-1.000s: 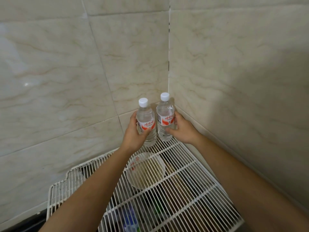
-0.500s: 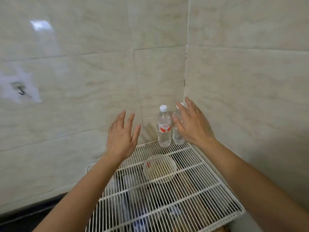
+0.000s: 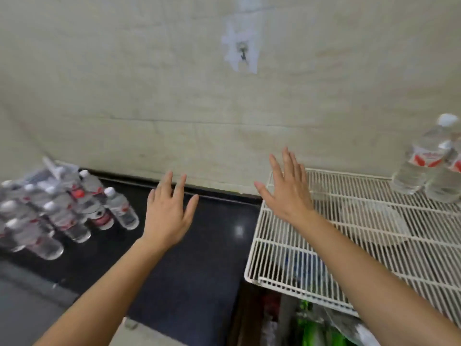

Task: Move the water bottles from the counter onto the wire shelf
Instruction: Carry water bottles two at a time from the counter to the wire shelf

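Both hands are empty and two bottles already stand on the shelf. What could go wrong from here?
The bottles on the counter stand crowded together; pulling one out with the left hand may topple its neighbours. The pair already on the wire shelf stands on thin wires at its far end; a new bottle set beside it, or the right hand, could knock it over.
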